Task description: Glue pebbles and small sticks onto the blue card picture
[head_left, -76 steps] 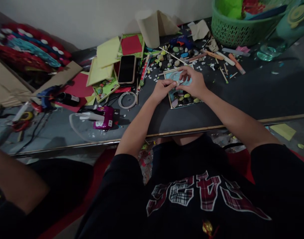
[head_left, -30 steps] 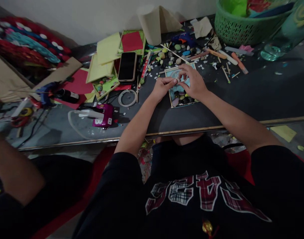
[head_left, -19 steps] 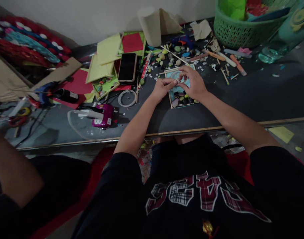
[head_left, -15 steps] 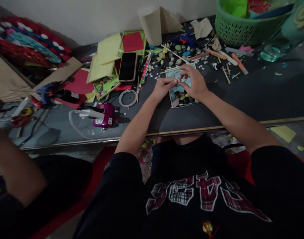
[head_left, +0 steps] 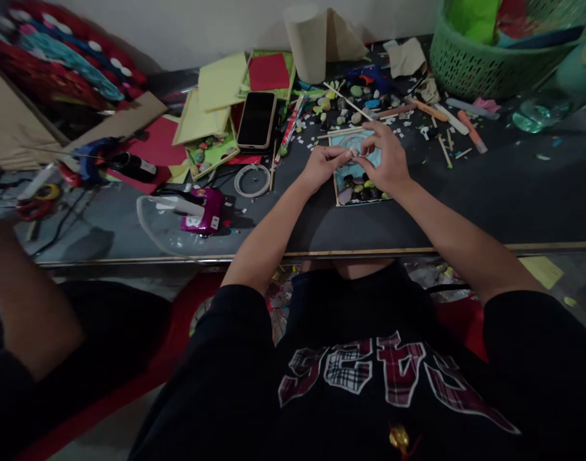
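Head view, centre of the frame: left hand and right hand meet fingertip to fingertip, both pinched on a small pale piece over the framed panel on the worktop — pebbles fill its lower strip, while the blue upper part looks mostly unfilled.

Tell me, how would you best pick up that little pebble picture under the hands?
Take the pebble picture by its stick-framed near edge, coming from the front of the table. It lies flat, pebbles cover its face, and the left hand and right hand pinch a small pale piece over its far half.
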`<action>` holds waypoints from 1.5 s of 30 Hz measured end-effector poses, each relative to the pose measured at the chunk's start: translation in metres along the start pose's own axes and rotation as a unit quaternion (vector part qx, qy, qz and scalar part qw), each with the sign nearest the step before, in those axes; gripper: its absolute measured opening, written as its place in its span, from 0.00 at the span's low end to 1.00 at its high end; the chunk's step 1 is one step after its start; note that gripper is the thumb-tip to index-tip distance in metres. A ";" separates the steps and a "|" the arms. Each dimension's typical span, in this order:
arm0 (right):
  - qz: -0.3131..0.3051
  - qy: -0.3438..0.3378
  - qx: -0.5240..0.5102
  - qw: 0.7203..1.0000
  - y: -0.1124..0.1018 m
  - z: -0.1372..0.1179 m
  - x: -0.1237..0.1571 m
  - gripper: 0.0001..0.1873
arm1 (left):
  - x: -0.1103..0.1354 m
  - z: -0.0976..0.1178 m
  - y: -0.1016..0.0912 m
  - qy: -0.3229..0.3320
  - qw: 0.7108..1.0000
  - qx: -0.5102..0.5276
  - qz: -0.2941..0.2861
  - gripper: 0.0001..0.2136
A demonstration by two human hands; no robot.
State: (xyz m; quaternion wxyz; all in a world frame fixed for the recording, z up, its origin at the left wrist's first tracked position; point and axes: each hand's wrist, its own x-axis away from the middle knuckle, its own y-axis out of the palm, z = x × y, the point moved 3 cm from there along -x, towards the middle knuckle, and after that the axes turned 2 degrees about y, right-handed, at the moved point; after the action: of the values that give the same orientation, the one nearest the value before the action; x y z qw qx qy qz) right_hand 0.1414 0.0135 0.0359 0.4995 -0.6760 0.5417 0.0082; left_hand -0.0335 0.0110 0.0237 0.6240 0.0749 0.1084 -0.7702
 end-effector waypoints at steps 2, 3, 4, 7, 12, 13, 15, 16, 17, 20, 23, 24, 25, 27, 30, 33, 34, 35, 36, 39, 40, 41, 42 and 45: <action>-0.008 0.006 -0.004 1.000 -0.001 -0.001 0.000 0.32 | 0.000 0.000 0.001 -0.005 1.000 -0.001 0.007 0.20; -0.012 0.011 -0.003 1.000 -0.001 -0.002 0.000 0.33 | 0.000 0.000 0.001 -0.003 1.000 -0.001 0.006 0.20; -0.014 0.017 0.000 1.000 -0.002 -0.003 0.000 0.34 | 0.000 0.000 0.001 0.001 1.000 -0.003 0.003 0.21; -0.006 0.032 0.017 0.999 -0.006 -0.007 0.001 0.34 | -0.001 -0.001 0.001 0.019 1.000 -0.013 -0.011 0.23; -0.008 0.042 0.034 0.999 -0.007 -0.010 0.002 0.35 | -0.001 -0.002 0.001 0.046 0.999 -0.009 -0.021 0.26; -0.010 0.046 0.039 0.998 -0.006 -0.009 0.002 0.35 | -0.001 -0.002 0.001 0.049 0.999 -0.009 -0.022 0.26; -0.010 0.047 0.049 0.998 -0.006 -0.007 0.002 0.34 | -0.001 -0.003 0.000 0.051 0.998 -0.015 -0.020 0.26; -0.008 0.044 0.052 0.998 -0.006 -0.006 0.002 0.33 | -0.001 -0.003 0.000 0.051 0.998 -0.019 -0.018 0.26; -0.006 0.038 0.054 0.998 -0.006 -0.006 0.001 0.31 | -0.001 -0.003 0.000 0.049 0.998 -0.023 -0.016 0.25; 0.000 0.017 0.054 0.998 -0.007 -0.005 0.000 0.25 | -0.001 -0.005 -0.001 0.036 0.999 -0.035 -0.008 0.24; 0.005 -0.005 0.051 0.999 -0.008 -0.005 -0.002 0.22 | -0.002 -0.006 -0.001 0.032 0.999 -0.043 -0.001 0.23; 0.008 -0.010 0.050 0.999 -0.008 -0.004 -0.002 0.22 | -0.002 -0.005 -0.001 0.032 0.999 -0.044 0.001 0.23; 0.012 -0.012 0.049 0.999 -0.008 -0.004 -0.002 0.23 | -0.002 -0.006 -0.001 0.031 0.998 -0.046 0.002 0.22; 0.018 -0.013 0.046 0.999 -0.008 -0.002 -0.003 0.25 | -0.002 -0.006 -0.001 0.028 0.998 -0.050 0.003 0.21; 0.022 -0.018 0.040 0.999 -0.007 -0.003 -0.002 0.26 | -0.003 -0.010 -0.002 0.030 0.998 -0.060 0.005 0.21; 0.050 -0.025 0.028 0.998 -0.008 -0.006 0.000 0.28 | -0.005 -0.015 -0.006 0.053 0.995 -0.084 0.012 0.23; 0.073 -0.019 0.025 0.997 -0.011 -0.007 0.000 0.29 | -0.005 -0.016 -0.008 0.066 0.992 -0.102 0.014 0.24; 0.101 -0.006 0.022 0.995 -0.014 -0.007 0.000 0.30 | -0.005 -0.016 -0.010 0.081 0.988 -0.130 0.014 0.24; 0.131 0.013 0.020 0.991 -0.017 -0.007 0.001 0.31 | -0.005 -0.015 -0.012 0.098 0.981 -0.168 0.009 0.24; 0.188 0.073 0.016 0.979 -0.025 0.000 0.000 0.31 | -0.002 -0.007 -0.011 0.146 0.929 -0.336 -0.049 0.19; 0.191 0.085 0.013 0.978 -0.026 0.003 -0.001 0.31 | 0.000 -0.004 -0.008 0.158 0.901 -0.396 -0.081 0.17; 0.188 0.092 0.010 0.978 -0.026 0.006 -0.002 0.31 | 0.002 -0.001 -0.005 0.166 0.872 -0.447 -0.111 0.15; 0.183 0.095 0.008 0.978 -0.026 0.009 -0.003 0.31 | 0.003 0.002 -0.001 0.171 0.845 -0.488 -0.136 0.14; 0.157 0.093 0.013 0.983 -0.021 0.013 -0.006 0.32 | 0.007 0.007 0.007 0.174 0.797 -0.552 -0.171 0.13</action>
State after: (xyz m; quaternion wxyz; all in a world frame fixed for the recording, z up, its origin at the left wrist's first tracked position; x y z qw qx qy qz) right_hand 0.1615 0.0243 0.0469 0.4486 -0.5734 0.6853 0.0167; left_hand -0.0281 0.0010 0.0286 0.3879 -0.1689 0.6332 -0.6482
